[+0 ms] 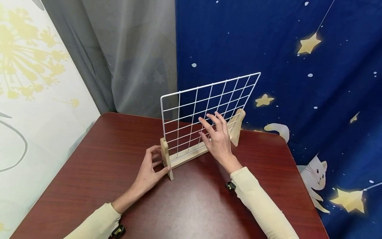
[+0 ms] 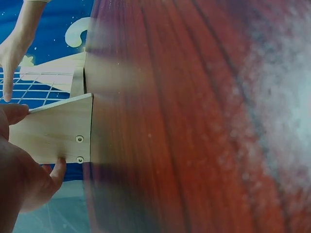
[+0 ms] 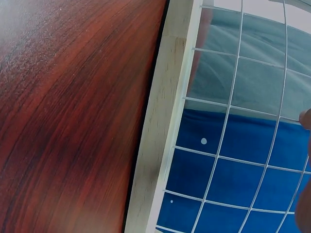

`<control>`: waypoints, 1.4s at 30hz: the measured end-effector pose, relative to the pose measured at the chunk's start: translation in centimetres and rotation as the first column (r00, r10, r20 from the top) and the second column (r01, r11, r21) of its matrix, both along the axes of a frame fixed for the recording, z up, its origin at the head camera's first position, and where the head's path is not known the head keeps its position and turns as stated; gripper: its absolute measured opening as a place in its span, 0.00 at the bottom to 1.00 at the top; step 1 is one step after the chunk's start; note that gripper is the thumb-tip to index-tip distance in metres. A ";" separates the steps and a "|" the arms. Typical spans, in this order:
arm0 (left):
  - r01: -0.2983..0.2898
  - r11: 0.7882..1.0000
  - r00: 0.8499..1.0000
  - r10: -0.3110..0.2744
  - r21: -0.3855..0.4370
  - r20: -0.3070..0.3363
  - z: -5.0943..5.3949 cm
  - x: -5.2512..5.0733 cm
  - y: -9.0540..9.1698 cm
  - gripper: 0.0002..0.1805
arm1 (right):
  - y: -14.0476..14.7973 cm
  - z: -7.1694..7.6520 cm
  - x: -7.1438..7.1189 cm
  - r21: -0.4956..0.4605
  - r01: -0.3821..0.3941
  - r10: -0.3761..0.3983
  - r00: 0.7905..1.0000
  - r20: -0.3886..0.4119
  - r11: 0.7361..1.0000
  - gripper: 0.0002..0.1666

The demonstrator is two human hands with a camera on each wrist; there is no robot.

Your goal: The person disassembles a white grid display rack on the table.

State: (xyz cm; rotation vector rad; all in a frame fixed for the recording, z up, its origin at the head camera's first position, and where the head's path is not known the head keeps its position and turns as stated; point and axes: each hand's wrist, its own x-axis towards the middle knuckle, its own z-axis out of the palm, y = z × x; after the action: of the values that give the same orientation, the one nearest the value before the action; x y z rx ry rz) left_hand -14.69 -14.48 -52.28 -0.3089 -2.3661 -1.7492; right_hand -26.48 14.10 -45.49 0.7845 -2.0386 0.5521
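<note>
A white wire grid panel [image 1: 195,99] stands upright in a wooden base, with a crossbar [image 1: 191,156] along its bottom and a wooden side piece at each end. My left hand [image 1: 149,171] holds the near-left side piece [image 1: 165,154], thumb at its front edge and fingers at the back one. Two round screw heads [image 2: 79,145] show low on that side piece in the left wrist view. My right hand [image 1: 219,139] is before the grid's middle, fingers spread and lightly bent. Whether its fingertips touch the wires I cannot tell. The far-right side piece [image 1: 237,124] has no hand on it.
The rack stands on a reddish-brown wooden table [image 1: 191,202]. Behind the table hang a grey curtain [image 1: 143,49] and a blue curtain [image 1: 268,39] with stars and a cat. A white patterned cloth [image 1: 35,99] is at the left.
</note>
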 end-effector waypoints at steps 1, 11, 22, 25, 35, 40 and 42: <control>0.000 1.000 1.000 0.000 -0.002 0.002 0.0 0.0 0.0 0.50 | 0.0 0.0 0.0 0.000 0.003 -0.003 1.000 0.000 1.000 0.37; -0.002 1.000 0.999 0.002 0.000 -0.035 0.2 0.1 0.2 0.50 | -0.5 0.3 -0.1 -0.070 -0.015 0.014 1.000 -0.017 0.997 0.30; -0.048 0.998 0.996 0.046 -0.029 -0.082 0.7 0.3 0.0 0.48 | -1.4 0.4 -0.3 -0.100 -0.038 0.034 0.999 -0.041 0.994 0.29; -0.062 0.998 0.995 0.060 -0.027 -0.084 0.9 0.4 0.1 0.46 | -1.4 0.4 -0.3 -0.103 -0.038 0.034 0.999 -0.039 0.994 0.29; -0.062 0.998 0.993 0.060 -0.022 -0.100 0.8 0.4 0.2 0.45 | -1.2 0.4 -0.1 -0.096 -0.036 0.031 0.998 -0.053 0.995 0.29; -0.055 0.998 0.994 0.052 -0.021 -0.100 0.7 0.3 0.4 0.44 | -1.1 0.4 0.0 -0.098 -0.031 0.025 0.998 -0.062 0.995 0.29; -0.054 0.998 0.993 0.051 -0.023 -0.105 0.8 0.3 0.4 0.44 | -1.1 0.6 0.1 -0.097 -0.035 0.027 0.996 -0.079 0.995 0.29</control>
State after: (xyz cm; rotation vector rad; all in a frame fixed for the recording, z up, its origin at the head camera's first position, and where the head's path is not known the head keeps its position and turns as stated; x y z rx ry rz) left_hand -14.38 -14.06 -51.52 -0.3302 -2.3044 -1.6391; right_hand -26.38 12.96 -44.94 0.7679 -1.9158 0.6255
